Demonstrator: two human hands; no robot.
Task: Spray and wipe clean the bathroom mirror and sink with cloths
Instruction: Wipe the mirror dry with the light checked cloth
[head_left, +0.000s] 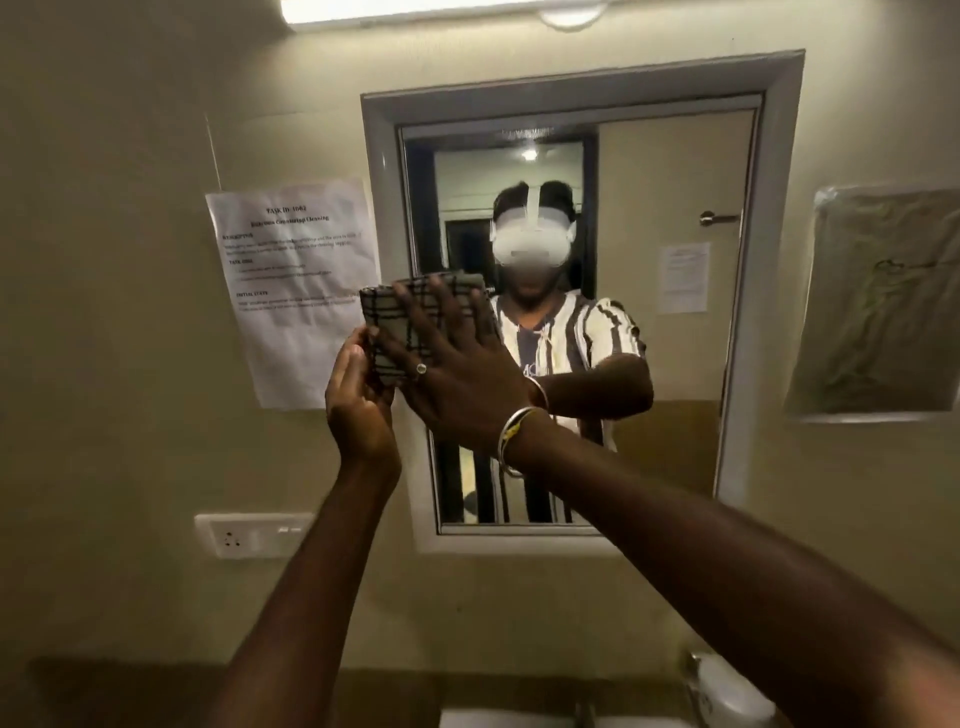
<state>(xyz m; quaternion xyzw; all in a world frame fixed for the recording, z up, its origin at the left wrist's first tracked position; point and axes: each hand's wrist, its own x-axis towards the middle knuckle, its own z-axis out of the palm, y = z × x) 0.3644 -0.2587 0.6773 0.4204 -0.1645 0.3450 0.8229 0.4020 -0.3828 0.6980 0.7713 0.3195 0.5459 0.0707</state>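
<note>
The beige wall (130, 130) fills my feed, lit from a strip light (415, 8) at the top edge. The white-framed mirror (675, 364) hangs at centre. A printed sheet (296, 260) is stuck just left of the frame, and a paper in a plastic sleeve (883, 301) hangs well to its right. A white socket plate (249, 535) sits below the sheet.

Both arms reach up from the bottom of my view to the mirror's left side. The checked cloth (387, 322), folded into a pad, lies over the left edge of the frame, partly on the glass and partly overlapping the printed sheet. Its reflection shows right above it in the glass, so it is at or very near the surface.

The right hand (457, 374) lies flat on the cloth with fingers straight and spread, gripping nothing. It wears a ring (421, 369) on one finger and a metal bangle (511, 436) at the wrist.

The left hand (358, 405) is at the cloth's lower left corner, palm turned inward and thumb against the cloth's edge. Its fingers are hidden behind the hand and cloth, so I cannot tell whether it pinches the corner or only steadies it.

At the bottom edge I see a sliver of the white sink (493, 719), and near it, to the right, a white bottle (727, 691).
</note>
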